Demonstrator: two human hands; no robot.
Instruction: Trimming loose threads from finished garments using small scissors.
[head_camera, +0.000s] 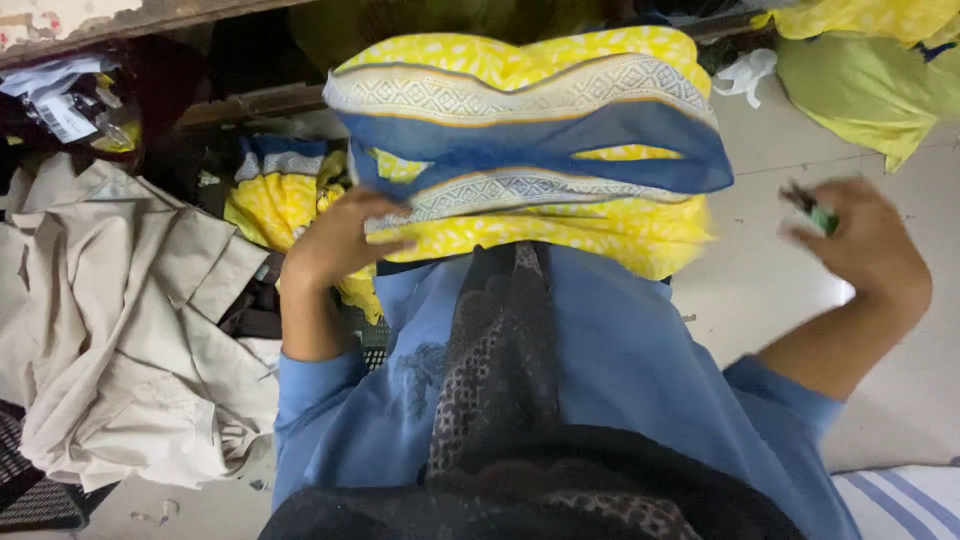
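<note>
A folded yellow and blue patterned cloth (530, 150) with white-grey borders lies across my lap. My left hand (340, 235) rests on its lower left edge, fingers spread against the fabric. To the right of the cloth my right hand (865, 245) hovers over the pale floor, blurred, fingers curled around a small dark and green object (815, 212). What that object is I cannot tell. Both arms wear blue sleeves, and a dark patterned scarf (500, 370) hangs down my front.
A heap of beige garments (130, 330) lies at the left. More yellow-blue cloth (275, 195) sits behind my left hand. Yellow-green fabric (870, 85) is piled at the top right. A striped cloth (900, 500) shows at the bottom right. Pale tiled floor (780, 150) stretches right.
</note>
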